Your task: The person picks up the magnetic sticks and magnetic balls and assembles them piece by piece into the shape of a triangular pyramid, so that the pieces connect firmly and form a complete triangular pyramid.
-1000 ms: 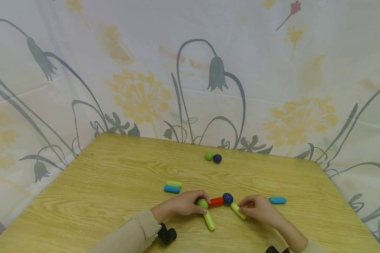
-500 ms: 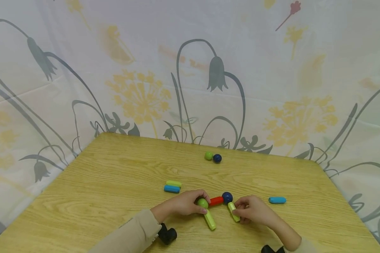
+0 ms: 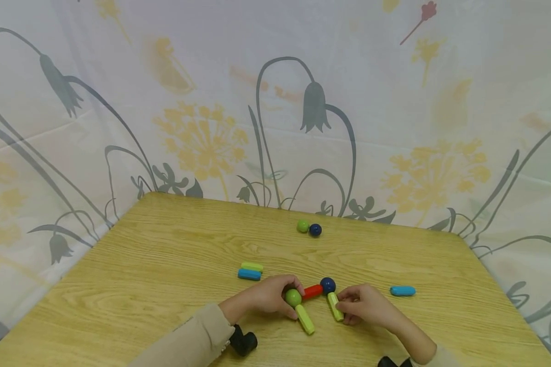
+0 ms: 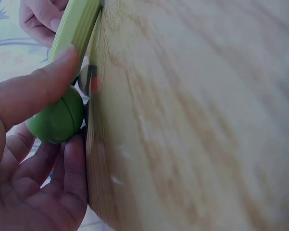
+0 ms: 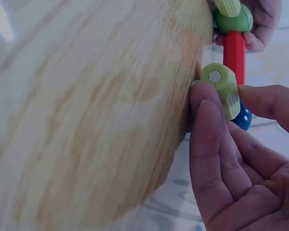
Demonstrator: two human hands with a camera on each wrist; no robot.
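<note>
My left hand [image 3: 272,296] curls its fingers and thumb round a green ball [image 3: 293,297]. From that ball a yellow-green stick [image 3: 305,319] points toward the near edge. A red stick [image 3: 312,292] links the ball to a dark blue ball [image 3: 328,285] on the right. My right hand [image 3: 367,307] pinches a second yellow-green stick [image 3: 334,306], whose far end meets the blue ball. In the right wrist view this stick [image 5: 220,86] shows a round metal disc in its end, and the thumb and fingertips press its sides. All these pieces lie low on the wooden table.
A loose green ball [image 3: 303,226] and a dark blue ball [image 3: 315,230] sit at the back of the table [image 3: 188,239]. A blue stick [image 3: 249,274] lies against a yellow-green stick [image 3: 252,266] at left; another blue stick [image 3: 402,290] lies at right.
My right hand has swung its yellow-green stick to the left, more in line with the other one. The dark blue ball has shifted slightly left. My left thumb has slid toward the near side.
</note>
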